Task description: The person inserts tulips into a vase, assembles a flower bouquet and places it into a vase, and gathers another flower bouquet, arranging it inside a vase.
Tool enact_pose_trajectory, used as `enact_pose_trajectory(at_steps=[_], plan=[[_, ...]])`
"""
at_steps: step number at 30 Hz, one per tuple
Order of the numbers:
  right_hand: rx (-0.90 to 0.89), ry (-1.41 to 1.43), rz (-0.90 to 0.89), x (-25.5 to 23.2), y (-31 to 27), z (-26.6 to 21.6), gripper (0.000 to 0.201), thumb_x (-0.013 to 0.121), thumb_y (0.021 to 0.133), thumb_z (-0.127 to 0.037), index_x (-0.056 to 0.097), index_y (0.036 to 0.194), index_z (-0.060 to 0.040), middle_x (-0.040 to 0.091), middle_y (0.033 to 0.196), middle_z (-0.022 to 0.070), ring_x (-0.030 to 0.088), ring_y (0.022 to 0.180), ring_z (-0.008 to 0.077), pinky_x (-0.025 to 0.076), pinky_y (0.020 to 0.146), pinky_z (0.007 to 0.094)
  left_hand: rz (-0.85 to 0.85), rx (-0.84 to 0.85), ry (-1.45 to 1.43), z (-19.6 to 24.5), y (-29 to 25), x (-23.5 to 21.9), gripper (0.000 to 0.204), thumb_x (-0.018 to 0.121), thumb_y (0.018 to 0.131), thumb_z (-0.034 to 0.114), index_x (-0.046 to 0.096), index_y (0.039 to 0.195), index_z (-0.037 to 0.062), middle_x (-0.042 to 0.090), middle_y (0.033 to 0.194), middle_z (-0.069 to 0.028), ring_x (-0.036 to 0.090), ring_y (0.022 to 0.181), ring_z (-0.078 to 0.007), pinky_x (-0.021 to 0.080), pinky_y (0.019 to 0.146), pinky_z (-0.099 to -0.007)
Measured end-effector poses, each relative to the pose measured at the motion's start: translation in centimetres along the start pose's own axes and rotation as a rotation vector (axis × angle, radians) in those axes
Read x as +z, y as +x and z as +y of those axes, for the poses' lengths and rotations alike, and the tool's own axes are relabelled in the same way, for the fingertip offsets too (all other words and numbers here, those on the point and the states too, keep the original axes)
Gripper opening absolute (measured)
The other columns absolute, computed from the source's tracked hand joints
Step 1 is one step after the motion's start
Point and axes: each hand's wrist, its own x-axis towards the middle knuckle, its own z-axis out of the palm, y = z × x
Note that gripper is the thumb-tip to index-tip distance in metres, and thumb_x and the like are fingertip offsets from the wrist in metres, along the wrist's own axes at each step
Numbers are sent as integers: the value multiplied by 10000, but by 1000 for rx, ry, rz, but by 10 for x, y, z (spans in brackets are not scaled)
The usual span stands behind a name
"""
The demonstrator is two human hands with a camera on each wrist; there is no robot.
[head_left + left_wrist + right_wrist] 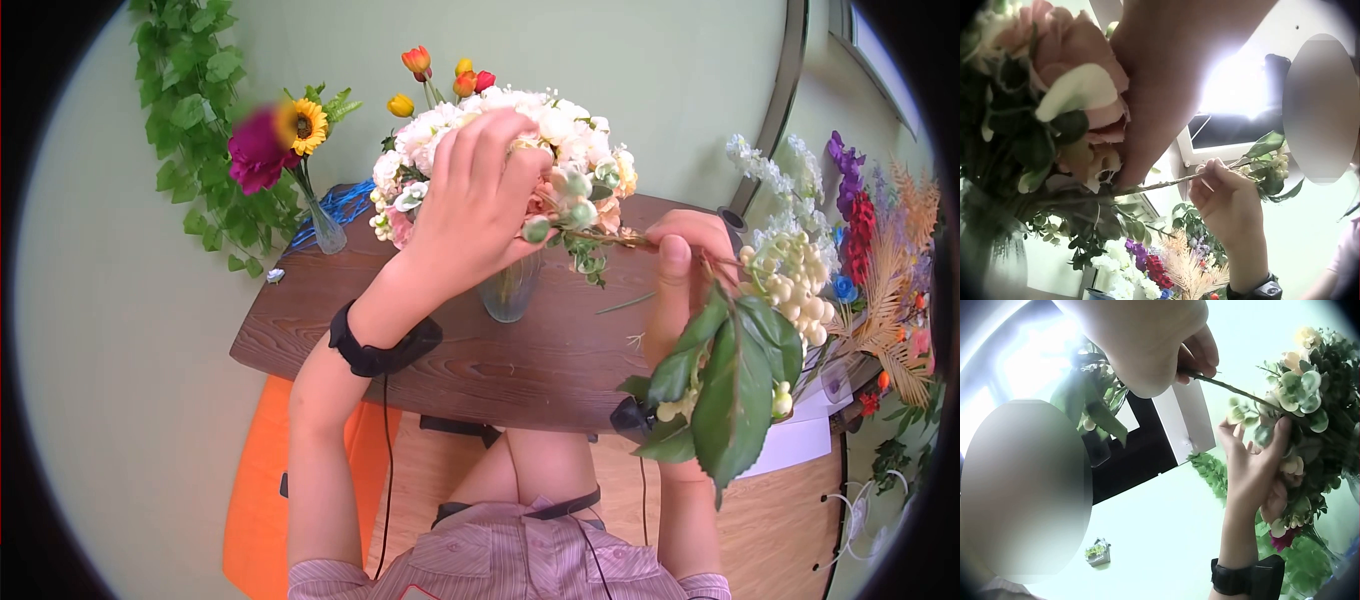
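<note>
My right hand (690, 240) pinches the stem (1169, 183) of a berry spray between thumb and fingers. Broad green leaves (735, 390) and cream-white berries (798, 290) hang from it on the right. The stem runs left into the bouquet (440, 130) of white and pink flowers, which stands in a clear glass vase (508, 295). My left hand (465, 200) reaches over the bouquet's near side, its thumb close to the stem in the right wrist view. Pale green rounded leaves (1297, 392) lie beside that thumb. I cannot tell whether the left fingers, partly hidden by blooms, grip anything.
On the dark wooden table (450, 375), a slim vase (327, 232) with a sunflower (305, 125) and a purple bloom stands at the left back. Blue strands (350, 203) lie beside it. Colourful artificial stems (860, 230) crowd the right side. A cut green stem (625, 303) lies near the vase.
</note>
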Motion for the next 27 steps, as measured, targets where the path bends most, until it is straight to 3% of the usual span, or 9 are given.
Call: enact_pose_trajectory(at_steps=[3, 10, 11, 14, 16, 18, 19, 22, 27], plan=[[10, 3, -11, -1, 0, -4, 172, 526, 864, -172, 567, 788, -23, 536, 782, 82, 515, 680, 146, 421, 606, 266, -43, -117, 172, 4, 5, -4, 763, 730, 593, 333, 389, 1227, 82, 413, 1200, -179, 410, 1089, -368, 319, 908, -447], [8, 44, 97, -1, -7, -8, 183, 551, 843, -195, 566, 787, -22, 534, 784, 91, 502, 682, 156, 400, 611, 272, -226, -209, 156, -7, 10, -8, 815, 715, 598, 401, 372, 1249, 50, 445, 1190, -204, 475, 1011, -362, 398, 855, -415], [4, 22, 37, -3, -9, -10, 175, 473, 881, -159, 512, 818, -1, 526, 809, 95, 499, 757, 163, 396, 714, 272, -225, -226, 163, -9, 10, -8, 813, 718, 593, 410, 383, 1243, 55, 450, 1185, -197, 473, 1012, -352, 408, 846, -402], [-1, 16, 14, -6, -10, -16, 177, 473, 881, -163, 506, 824, 2, 526, 804, 98, 499, 755, 163, 397, 716, 277, -246, -237, 163, -11, 10, -10, 802, 722, 585, 429, 409, 1224, 59, 460, 1174, -182, 469, 1011, -337, 415, 836, -393], [-18, -1, 2, -8, -12, -17, 166, 469, 877, -153, 498, 830, 3, 527, 801, 105, 505, 757, 174, 401, 713, 284, -264, -231, 157, -12, 11, -11, 794, 724, 583, 440, 422, 1211, 58, 465, 1168, -174, 466, 1009, -333, 412, 836, -398], [-94, 54, 92, -8, -16, -19, 138, 497, 849, -132, 537, 789, -14, 540, 782, 115, 501, 682, 162, 400, 612, 262, -316, -198, 202, -13, 13, -14, 786, 728, 575, 456, 440, 1186, 53, 480, 1132, -160, 457, 1014, -326, 407, 833, -405], [-184, 59, 121, -9, -18, -14, 137, 485, 851, -126, 524, 800, -4, 533, 772, 125, 501, 668, 170, 406, 599, 259, -310, -201, 204, -15, 12, -13, 786, 728, 575, 456, 440, 1186, 53, 480, 1132, -160, 457, 1014, -326, 407, 833, -405], [-210, 129, 144, -13, -26, -21, 136, 484, 849, -127, 517, 810, -1, 527, 768, 128, 501, 664, 180, 411, 599, 266, -249, -169, 189, -18, 8, -9, 768, 725, 576, 466, 453, 1171, 65, 486, 1083, -150, 479, 979, -324, 403, 833, -411], [-172, 77, -22, -11, -31, -20, 103, 508, 839, -107, 536, 827, -8, 532, 792, 123, 502, 686, 181, 411, 585, 270, -306, -265, 87, -14, 10, -14, 764, 728, 567, 479, 461, 1171, 96, 479, 1024, -141, 525, 893, -321, 413, 807, -408]])
